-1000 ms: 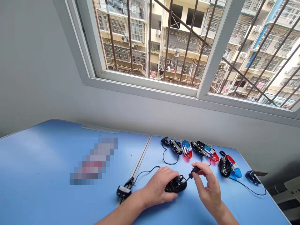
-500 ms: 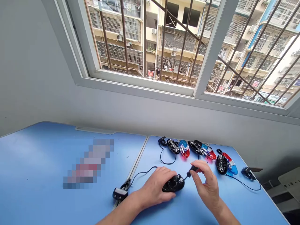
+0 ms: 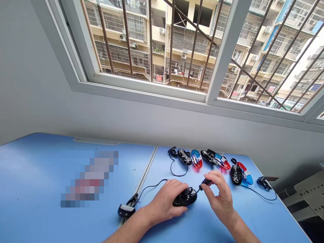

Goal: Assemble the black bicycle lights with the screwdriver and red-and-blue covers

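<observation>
A glossy black oval device [image 3: 186, 197] rests on the blue table, and my left hand [image 3: 168, 202] is wrapped round its left side. Between the thumb and fingertips of my right hand [image 3: 219, 194] is a small black plug [image 3: 205, 183], held just above the device's right end. A short dark cable joins the plug and the device. From the device's left side a thin black cord [image 3: 153, 186] runs to a black and silver clip-like piece [image 3: 126, 210] on the table seam.
Along the table's back [image 3: 162, 147] lie several black oval housings [image 3: 236, 173] and red-and-blue translucent shells [image 3: 196, 159] with cords. Another black clip-like piece [image 3: 263, 184] is at the right edge. A pixelated patch covers something on the left. Behind stands a barred window.
The whole view has shifted slightly, so things sit a little further left. My right hand has tilted the plug slightly; both hands keep their hold.
</observation>
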`<state>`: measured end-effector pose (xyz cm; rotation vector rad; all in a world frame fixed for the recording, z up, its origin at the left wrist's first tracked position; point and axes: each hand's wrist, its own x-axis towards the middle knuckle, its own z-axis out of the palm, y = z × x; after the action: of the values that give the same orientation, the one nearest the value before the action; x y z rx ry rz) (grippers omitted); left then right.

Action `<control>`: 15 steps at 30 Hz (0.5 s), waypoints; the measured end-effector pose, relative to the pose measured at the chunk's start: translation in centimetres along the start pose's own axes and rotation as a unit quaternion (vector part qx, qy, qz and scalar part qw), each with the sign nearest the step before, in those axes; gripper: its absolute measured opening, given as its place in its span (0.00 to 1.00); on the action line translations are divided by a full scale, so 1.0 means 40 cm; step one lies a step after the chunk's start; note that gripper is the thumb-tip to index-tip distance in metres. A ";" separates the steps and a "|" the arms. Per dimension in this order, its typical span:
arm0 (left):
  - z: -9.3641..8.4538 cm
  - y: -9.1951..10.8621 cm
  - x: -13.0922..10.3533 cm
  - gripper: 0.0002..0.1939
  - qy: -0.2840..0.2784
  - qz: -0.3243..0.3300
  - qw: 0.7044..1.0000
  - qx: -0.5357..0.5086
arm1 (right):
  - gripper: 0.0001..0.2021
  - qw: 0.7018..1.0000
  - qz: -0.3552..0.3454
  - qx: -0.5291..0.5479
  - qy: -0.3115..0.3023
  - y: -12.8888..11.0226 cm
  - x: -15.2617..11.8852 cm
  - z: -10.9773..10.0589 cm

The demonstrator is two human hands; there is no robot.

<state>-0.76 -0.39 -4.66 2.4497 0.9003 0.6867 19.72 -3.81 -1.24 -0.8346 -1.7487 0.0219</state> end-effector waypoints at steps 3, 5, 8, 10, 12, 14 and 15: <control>0.001 -0.001 0.000 0.22 0.003 0.004 1.000 0.003 | 0.17 1.000 -0.001 0.002 0.002 -0.002 -0.002 0.000; 0.002 -0.002 -0.001 0.21 0.005 0.006 1.000 0.007 | 0.18 1.000 0.002 0.001 -0.004 -0.006 -0.004 -0.001; 0.004 -0.003 -0.002 0.21 0.007 0.009 1.000 0.008 | 0.19 1.000 -0.002 -0.002 -0.020 -0.011 -0.004 -0.003; 0.005 -0.004 -0.002 0.21 0.011 0.010 1.000 0.005 | 0.17 1.000 -0.008 -0.005 -0.021 -0.011 -0.003 -0.003; 0.006 -0.005 -0.002 0.22 0.012 0.008 1.000 0.001 | 0.14 1.000 -0.006 -0.005 -0.008 -0.009 -0.002 -0.003; 0.006 -0.005 -0.002 0.22 0.009 0.006 1.000 -0.002 | 0.12 1.000 -0.002 -0.005 0.007 -0.006 -0.002 -0.001; 0.005 -0.005 -0.002 0.22 0.008 0.006 1.000 -0.003 | 0.12 1.000 -0.001 -0.005 0.014 -0.004 -0.003 -0.001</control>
<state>-0.78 -0.36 -4.95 2.4496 0.8898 0.7116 19.67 -4.00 -1.26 -0.8360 -1.7253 0.0012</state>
